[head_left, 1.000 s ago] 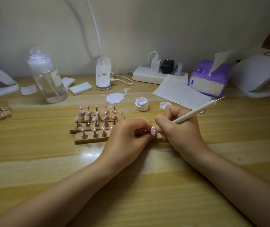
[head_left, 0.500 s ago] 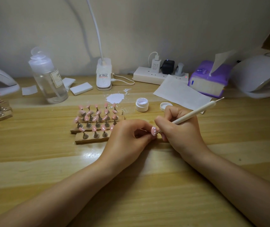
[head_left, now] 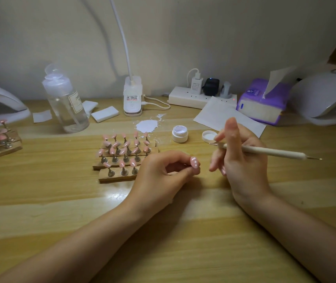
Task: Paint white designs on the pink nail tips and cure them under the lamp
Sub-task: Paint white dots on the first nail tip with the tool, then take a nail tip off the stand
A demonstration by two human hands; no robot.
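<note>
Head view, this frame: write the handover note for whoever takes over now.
Left hand pinches a pink nail tip bearing three white dots.
Right hand grips the dotting pen, held off the tip.
Open white gel pot and its lid sit behind the hands; plain pink tips wait on the wooden stands.
Left: finish this design, paint the others, cure under a lamp.

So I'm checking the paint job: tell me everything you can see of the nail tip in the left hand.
The nail tip is glossy pink, oval, plastic-looking, bearing three white dots. It faces up toward the camera, just above the wooden table, pinched from below in the left hand. Its stand is hidden by fingers. The dotting pen is clear of it.
</note>
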